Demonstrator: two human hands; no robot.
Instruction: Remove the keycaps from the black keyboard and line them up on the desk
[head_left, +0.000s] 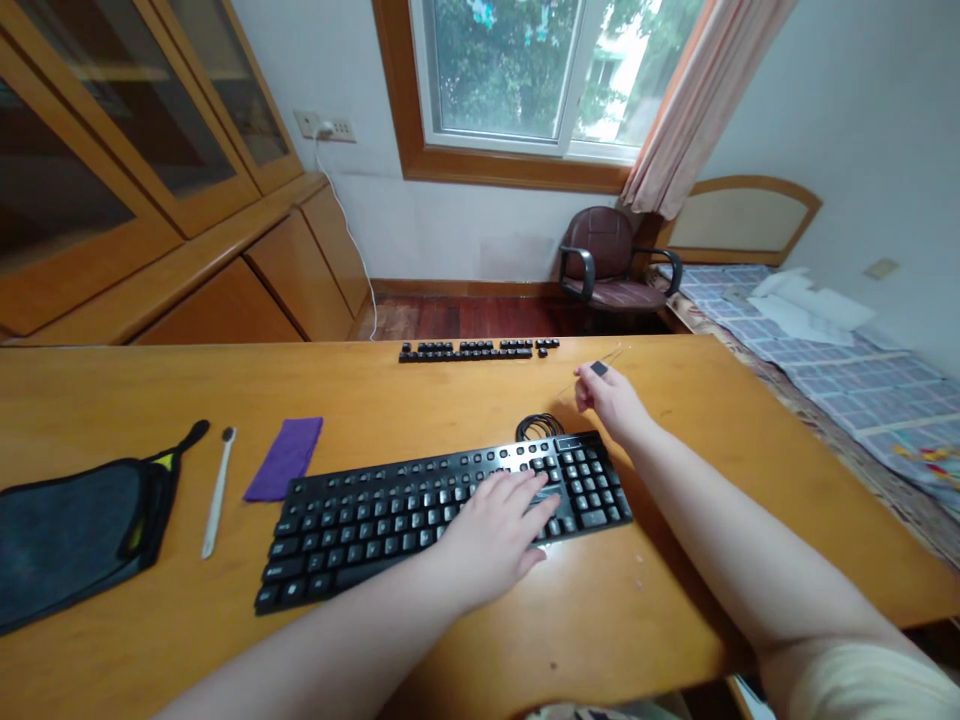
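Observation:
A black keyboard (420, 510) lies at a slant across the table in front of me. Its top rows show bare switch mounts without caps, while the lower rows and number pad carry theirs. My left hand (499, 530) rests flat on its right part, fingers spread over the keys. Beyond the keyboard's far right corner, my right hand (606, 400) is closed around a wire keycap puller (598, 369) with a small dark body; thin wires stick out on both sides. Removed black keycaps (465, 351) stand in two rows along the table's far edge.
A coiled cable (538, 427) sits behind the keyboard. Leftward lie a purple cloth (285, 460), a white toothbrush (219, 495) and a dark grey pouch or mitt (71, 535). Past the wooden table (360, 400) are a brown armchair (611, 260) and a bed (825, 360).

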